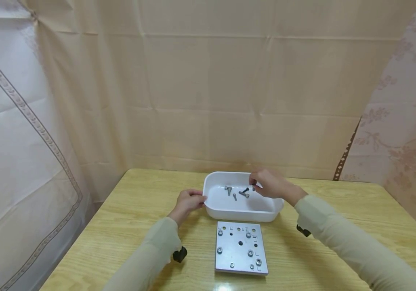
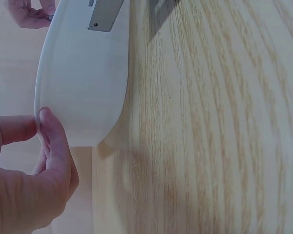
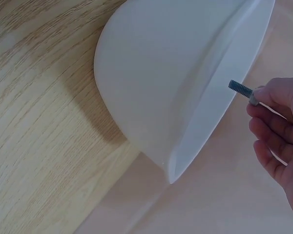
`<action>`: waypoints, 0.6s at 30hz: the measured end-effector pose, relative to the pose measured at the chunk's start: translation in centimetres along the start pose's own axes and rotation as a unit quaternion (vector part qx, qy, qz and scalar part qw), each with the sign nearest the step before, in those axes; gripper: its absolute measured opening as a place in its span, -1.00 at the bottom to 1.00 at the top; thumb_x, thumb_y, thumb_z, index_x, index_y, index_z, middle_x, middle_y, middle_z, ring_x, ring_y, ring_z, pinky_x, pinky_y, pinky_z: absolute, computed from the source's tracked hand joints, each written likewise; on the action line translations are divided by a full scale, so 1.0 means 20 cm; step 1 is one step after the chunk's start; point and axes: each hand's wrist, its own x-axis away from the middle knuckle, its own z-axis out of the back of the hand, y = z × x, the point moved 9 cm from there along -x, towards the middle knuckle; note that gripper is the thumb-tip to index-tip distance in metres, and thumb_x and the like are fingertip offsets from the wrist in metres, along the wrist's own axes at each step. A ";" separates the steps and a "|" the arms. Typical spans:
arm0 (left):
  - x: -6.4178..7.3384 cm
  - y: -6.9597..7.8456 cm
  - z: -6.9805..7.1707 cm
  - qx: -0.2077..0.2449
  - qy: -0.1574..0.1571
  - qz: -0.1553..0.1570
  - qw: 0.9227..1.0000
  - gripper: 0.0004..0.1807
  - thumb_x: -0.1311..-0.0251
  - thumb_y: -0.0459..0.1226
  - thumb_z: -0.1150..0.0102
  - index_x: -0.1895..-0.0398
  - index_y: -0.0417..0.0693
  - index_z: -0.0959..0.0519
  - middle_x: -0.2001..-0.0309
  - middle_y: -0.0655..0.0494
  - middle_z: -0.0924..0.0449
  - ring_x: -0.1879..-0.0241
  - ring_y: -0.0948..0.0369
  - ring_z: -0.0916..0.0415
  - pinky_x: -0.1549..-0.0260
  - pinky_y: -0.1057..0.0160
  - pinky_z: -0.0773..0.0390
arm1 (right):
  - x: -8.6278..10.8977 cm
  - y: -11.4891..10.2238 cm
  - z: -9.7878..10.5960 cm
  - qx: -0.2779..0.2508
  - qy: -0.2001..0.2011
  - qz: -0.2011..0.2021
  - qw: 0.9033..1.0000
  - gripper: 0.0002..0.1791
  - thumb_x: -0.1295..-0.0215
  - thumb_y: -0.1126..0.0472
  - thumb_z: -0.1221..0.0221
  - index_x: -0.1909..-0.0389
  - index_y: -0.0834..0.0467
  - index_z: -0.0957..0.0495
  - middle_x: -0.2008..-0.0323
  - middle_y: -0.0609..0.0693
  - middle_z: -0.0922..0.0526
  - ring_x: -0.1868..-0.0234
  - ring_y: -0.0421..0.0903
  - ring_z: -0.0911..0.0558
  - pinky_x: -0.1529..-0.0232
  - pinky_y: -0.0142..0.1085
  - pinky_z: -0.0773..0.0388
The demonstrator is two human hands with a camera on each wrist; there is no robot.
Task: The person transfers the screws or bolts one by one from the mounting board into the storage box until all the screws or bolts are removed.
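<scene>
A white tray [image 1: 242, 216] stands on the table, with several loose screws [image 1: 243, 194] on its floor. My left hand [image 1: 188, 203] pinches the tray's left rim between thumb and fingers, as the left wrist view shows on the tray wall [image 2: 83, 73]. Over the tray's right part, my right hand [image 1: 270, 184] holds a threaded metal screw [image 3: 241, 88] by its head end. In the right wrist view its thread sticks out past the fingertips, with the tray [image 3: 136, 63] beyond. Just in front of the tray lies a silver metal plate [image 1: 235, 256] with holes and several socket-head screws in it.
The wooden table [image 1: 150, 202] extends to both sides of the tray. A beige cloth [image 1: 193, 101] hangs behind its back edge, with patterned cloths at left and right. Dark wrist pieces show under both sleeves [image 1: 150, 246].
</scene>
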 end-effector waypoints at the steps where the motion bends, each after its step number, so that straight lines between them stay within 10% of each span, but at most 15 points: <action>1: 0.00 0.00 0.00 0.000 0.000 0.000 1.000 -0.69 -0.13 -0.43 -0.24 0.06 -0.41 -0.54 0.20 -0.15 -0.59 0.42 0.24 -0.54 0.29 0.33 -0.71 | 0.00 0.00 0.00 0.000 0.000 -0.001 1.000 -0.91 -0.02 0.39 -0.30 0.45 0.17 -0.62 0.45 -0.02 -0.67 0.36 -0.14 -0.57 0.31 -0.29 -0.61; 18: 0.00 0.00 0.00 0.003 -0.003 -0.006 1.000 -0.69 -0.11 -0.44 -0.25 0.07 -0.43 -0.54 0.24 -0.13 -0.59 0.43 0.25 -0.55 0.32 0.34 -0.71 | -0.03 0.03 0.03 0.002 -0.013 -0.016 1.000 -0.84 -0.07 0.41 -0.28 0.29 0.25 -0.63 0.34 0.05 -0.70 0.26 -0.05 -0.61 0.20 -0.19 -0.65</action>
